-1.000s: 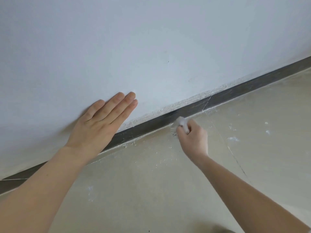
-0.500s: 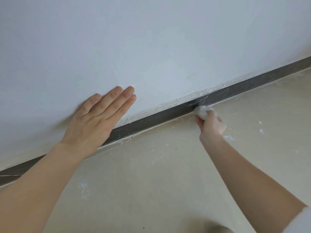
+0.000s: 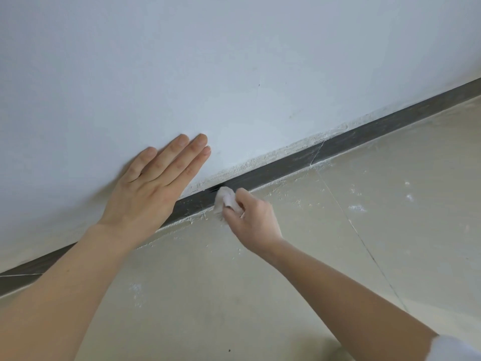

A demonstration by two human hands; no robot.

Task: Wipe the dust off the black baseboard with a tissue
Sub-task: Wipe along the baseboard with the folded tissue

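Two hands, one tissue [image 3: 226,198], one black baseboard [image 3: 286,168] — the right hand [image 3: 256,221] has its grip pinching the wadded tissue against the baseboard; the left hand [image 3: 151,190] lies flat, fingers straight, on the wall [image 3: 234,74].

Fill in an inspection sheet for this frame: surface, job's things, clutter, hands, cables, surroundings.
Surface: beige tiled floor, with thin joint lines crossing it.
Job's things: black baseboard along the foot of the wall; crumpled white tissue pressed against it.
Clutter: white dust specks scattered on the floor; rough plaster edge along the top of the baseboard.
Hands: left hand lies flat on the wall with straight fingers; right hand pinches the tissue.
Cables: nothing seen.
Surroundings: plain white wall; a white sleeve at the lower right corner.
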